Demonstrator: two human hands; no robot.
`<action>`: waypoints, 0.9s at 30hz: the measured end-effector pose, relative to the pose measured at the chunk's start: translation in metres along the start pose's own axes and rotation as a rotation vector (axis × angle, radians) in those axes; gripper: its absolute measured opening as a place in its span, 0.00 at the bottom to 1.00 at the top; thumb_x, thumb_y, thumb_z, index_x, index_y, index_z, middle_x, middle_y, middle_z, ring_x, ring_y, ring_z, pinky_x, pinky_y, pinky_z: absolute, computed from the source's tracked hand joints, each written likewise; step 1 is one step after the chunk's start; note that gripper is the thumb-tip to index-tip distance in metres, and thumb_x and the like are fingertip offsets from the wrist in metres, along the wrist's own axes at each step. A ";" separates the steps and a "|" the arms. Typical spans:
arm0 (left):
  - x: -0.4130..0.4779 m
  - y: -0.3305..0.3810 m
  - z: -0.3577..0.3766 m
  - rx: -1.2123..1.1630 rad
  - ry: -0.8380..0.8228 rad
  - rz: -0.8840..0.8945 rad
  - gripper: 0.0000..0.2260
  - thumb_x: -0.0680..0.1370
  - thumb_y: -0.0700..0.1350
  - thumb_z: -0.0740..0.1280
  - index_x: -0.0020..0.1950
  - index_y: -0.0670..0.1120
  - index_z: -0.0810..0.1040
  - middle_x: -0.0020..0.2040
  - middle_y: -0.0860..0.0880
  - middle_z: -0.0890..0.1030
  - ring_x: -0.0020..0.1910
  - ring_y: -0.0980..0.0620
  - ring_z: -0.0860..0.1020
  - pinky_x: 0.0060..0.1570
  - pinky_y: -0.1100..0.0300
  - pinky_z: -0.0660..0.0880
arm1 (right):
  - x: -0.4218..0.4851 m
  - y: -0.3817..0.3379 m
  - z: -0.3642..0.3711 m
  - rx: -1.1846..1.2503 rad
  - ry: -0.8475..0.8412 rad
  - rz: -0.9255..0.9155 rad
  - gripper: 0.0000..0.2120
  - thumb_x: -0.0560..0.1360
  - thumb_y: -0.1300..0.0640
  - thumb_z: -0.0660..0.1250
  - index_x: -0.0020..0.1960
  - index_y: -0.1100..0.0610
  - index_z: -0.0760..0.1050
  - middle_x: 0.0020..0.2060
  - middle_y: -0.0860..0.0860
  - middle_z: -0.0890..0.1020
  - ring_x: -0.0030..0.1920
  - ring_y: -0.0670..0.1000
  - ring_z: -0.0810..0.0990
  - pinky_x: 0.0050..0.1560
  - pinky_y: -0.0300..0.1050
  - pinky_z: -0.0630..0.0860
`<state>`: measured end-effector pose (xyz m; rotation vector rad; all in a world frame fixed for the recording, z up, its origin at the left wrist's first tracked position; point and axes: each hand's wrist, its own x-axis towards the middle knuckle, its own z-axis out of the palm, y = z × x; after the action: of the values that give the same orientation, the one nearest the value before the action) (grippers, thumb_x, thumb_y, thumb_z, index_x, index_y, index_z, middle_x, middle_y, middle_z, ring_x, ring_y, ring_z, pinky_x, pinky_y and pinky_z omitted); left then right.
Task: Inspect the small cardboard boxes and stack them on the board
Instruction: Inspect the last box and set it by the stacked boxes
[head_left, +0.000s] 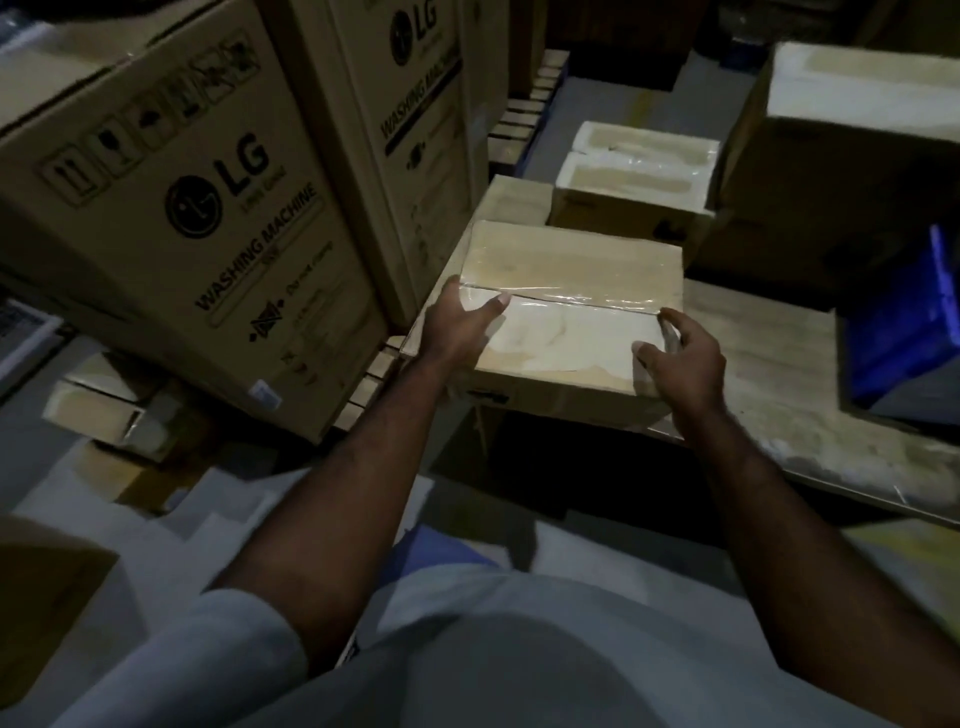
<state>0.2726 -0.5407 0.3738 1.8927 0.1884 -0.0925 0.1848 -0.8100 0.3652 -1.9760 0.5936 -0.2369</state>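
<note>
Both hands grip 1 taped box (566, 306). The left hand (457, 327) holds its left edge with the thumb laid on top, and the right hand (685, 358) curls its fingers (672, 322) round the near right corner. Clear tape runs along the box's top seam. The box seems to rest on the left end of the board (769, 374), though the dim light leaves that unsure.

Left of the box stand 2 tall cartons (171, 218) printed "LG" and "WASHING MACHINE", with handling symbols on the nearer one. Just beyond the box sit 2 more small boxes (634, 176), side by side, with tape on top. Right of the box is a blue crate (904, 332), and a big carton (852, 130) stands beyond the crate. Well left of the box and lower down, a floor box (98, 410) lies on the grey floor (171, 499) of a dark storeroom.
</note>
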 end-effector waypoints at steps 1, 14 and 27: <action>0.012 0.000 0.007 0.021 -0.023 0.005 0.31 0.65 0.65 0.76 0.63 0.51 0.79 0.55 0.55 0.84 0.54 0.53 0.83 0.53 0.59 0.80 | 0.008 0.003 0.000 0.003 0.008 0.022 0.29 0.75 0.59 0.77 0.74 0.54 0.75 0.71 0.52 0.79 0.70 0.54 0.77 0.66 0.40 0.70; 0.150 -0.007 0.080 0.194 -0.323 0.026 0.29 0.70 0.62 0.74 0.67 0.51 0.76 0.58 0.52 0.83 0.57 0.48 0.82 0.59 0.54 0.79 | 0.086 0.022 0.027 -0.017 0.162 0.245 0.29 0.76 0.61 0.77 0.76 0.53 0.74 0.73 0.55 0.76 0.69 0.57 0.77 0.66 0.46 0.75; 0.157 -0.021 0.103 0.296 -0.527 0.053 0.42 0.74 0.53 0.77 0.82 0.51 0.57 0.68 0.50 0.76 0.65 0.47 0.75 0.60 0.60 0.71 | 0.109 0.037 0.005 -0.057 0.150 0.225 0.31 0.74 0.62 0.78 0.75 0.55 0.73 0.70 0.57 0.79 0.69 0.55 0.78 0.70 0.53 0.77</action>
<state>0.4267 -0.6185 0.2956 2.0926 -0.2473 -0.6032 0.2692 -0.8749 0.3203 -1.9376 0.9221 -0.2315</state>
